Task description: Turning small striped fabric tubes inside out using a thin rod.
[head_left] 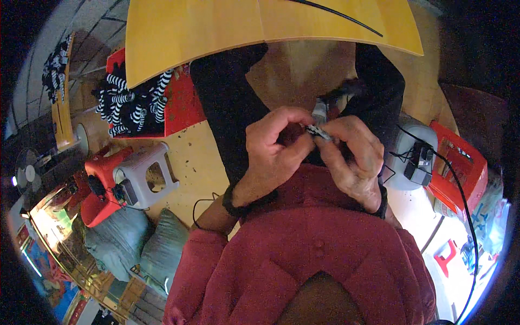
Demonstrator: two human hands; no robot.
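Observation:
Over my lap, a small black-and-white striped piece [318, 131] is pinched between the fingertips of my left hand [273, 146] and my right hand [352, 154]. Its exact kind is too small to tell, and the fingers cover most of it. Both hands are closed, thumbs against forefingers, almost touching each other. Just beyond the fingertips shows a greyish, shiny shape [319, 111], partly hidden by my hands. To my left, a red box [184, 105] holds several soft-looking black-and-white striped pieces [138, 111] in a heap.
A yellow tabletop [216, 32] curves across the front, with a thin black cord [341, 17] on it. Stacked red and grey stools [143, 170] stand at left beside stuffed sacks [116, 241]. At right are a grey stool [403, 143], a red stool [460, 162] and a hanging black cable [468, 216].

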